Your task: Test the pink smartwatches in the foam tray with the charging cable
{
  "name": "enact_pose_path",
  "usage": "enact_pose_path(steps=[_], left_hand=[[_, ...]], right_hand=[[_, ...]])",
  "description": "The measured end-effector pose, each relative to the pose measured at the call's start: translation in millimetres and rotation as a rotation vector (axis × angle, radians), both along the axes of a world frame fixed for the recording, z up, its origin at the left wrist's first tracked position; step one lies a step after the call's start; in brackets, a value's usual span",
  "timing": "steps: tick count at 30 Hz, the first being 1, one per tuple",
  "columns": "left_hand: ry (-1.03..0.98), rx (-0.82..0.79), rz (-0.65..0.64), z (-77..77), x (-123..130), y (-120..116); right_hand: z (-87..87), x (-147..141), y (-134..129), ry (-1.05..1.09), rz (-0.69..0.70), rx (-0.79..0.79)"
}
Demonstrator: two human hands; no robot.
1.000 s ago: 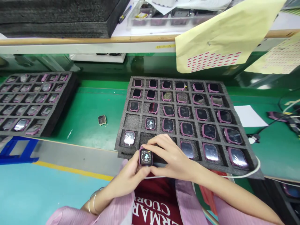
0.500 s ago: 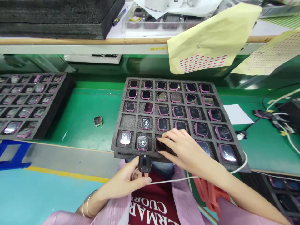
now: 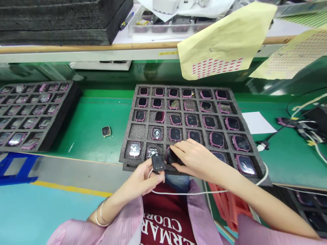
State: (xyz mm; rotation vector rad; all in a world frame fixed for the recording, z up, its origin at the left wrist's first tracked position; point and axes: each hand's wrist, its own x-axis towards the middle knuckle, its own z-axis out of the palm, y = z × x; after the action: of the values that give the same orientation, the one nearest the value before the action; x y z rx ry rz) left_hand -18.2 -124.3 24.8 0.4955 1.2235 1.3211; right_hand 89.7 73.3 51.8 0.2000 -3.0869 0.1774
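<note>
My left hand [image 3: 150, 175] holds a small black charging dock [image 3: 158, 162] with a white cable running from it. The dock is over the front edge of the grey foam tray [image 3: 129, 165], tilted so that its face with small contacts shows. At the front row my right hand [image 3: 190, 153] has its thumb and fingertips closed on the right edge of a smartwatch [image 3: 171, 155] with a purple case and dark screen, in its cell. Left of it, a lit watch [image 3: 152, 151] is partly hidden behind the dock. Another lit watch [image 3: 134, 149] lies in the corner cell.
More purple watches fill most of the tray's cells. A second foam tray [image 3: 42, 143] of watches stands at left, and a loose watch [image 3: 106, 131] lies on the green bench between. Black foam blocks [image 3: 63, 23] sit on the shelf; yellow sheets [image 3: 219, 44] hang from it. Cables [image 3: 301, 127] lie at right.
My left hand has raised the charging dock toward the tray and tilted its contact face into view. My right hand stays at the same watch, with its fingers slightly shifted.
</note>
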Motion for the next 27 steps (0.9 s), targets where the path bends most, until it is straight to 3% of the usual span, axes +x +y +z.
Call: enact_pose_path(steps=[6, 10, 16, 21, 27], left_hand=[[0.039, 0.041, -0.047, -1.8, 3, 9], [0.041, 0.001, -0.052, 1.2, 5, 17], [0.206, 0.019, 0.137, 0.2, 17, 26], [0.260, -0.062, 0.225, -12.7, 31, 17], [0.199, -0.124, 0.196, -30.7, 33, 5]], right_hand=[[16.4, 16, -6, 0.264, -0.044, -0.355], [14.0, 13, -18, 0.244, 0.035, -0.325], [7.8, 13, -24, 0.207, 0.040, -0.261], [-10.6, 22, -33, 0.358, 0.010, -0.263], [-34.1, 31, -33, 0.362, -0.021, -0.497]])
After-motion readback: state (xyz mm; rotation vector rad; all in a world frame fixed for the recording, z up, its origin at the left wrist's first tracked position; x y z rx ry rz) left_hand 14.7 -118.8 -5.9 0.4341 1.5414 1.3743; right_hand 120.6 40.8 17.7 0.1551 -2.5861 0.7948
